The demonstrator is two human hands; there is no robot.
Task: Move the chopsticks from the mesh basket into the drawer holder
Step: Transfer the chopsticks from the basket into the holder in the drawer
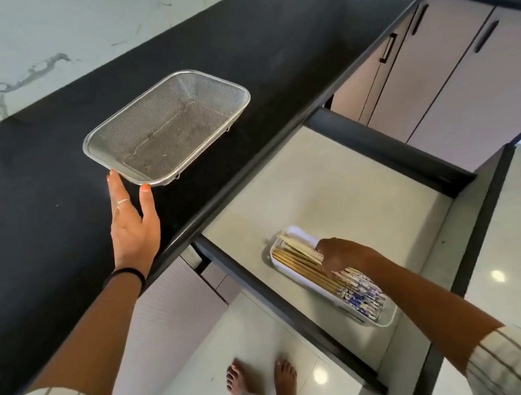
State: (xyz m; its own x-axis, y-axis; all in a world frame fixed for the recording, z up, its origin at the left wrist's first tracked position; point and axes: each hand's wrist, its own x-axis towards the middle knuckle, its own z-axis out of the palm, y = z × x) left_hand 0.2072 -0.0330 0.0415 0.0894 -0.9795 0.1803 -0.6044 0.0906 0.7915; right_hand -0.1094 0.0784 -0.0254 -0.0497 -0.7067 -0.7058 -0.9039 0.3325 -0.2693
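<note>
Our right hand (pixel 338 255) is down in the holder (pixel 386 319), fingers curled over the chopsticks (pixel 300 263) and touching them; whether they pinch a few or just press the bundle flat, we cannot tell from up here. Our left hand (pixel 133 224) lies open on the counter (pixel 38 191), holding nothing, with a fingertip and the thumb tip touching the near rim of the mesh basket (pixel 168 127).

And the basket looks bare, nothing but mesh! The chopsticks lie side by side in the white holder on the floor of the open drawer (pixel 333 185), plain wooden ends toward the counter, blue patterned ends toward us. We'd judge the transfer done or nearly so, with only tidying left.

What can go wrong now? A few pale sticks at the far end sit skewed across the others; pull our right hand out carelessly and it could drag them over the holder's edge. The holder stands loose on the smooth liner, so a hard shove may slide it. And our left hand could nudge the light basket along the counter
</note>
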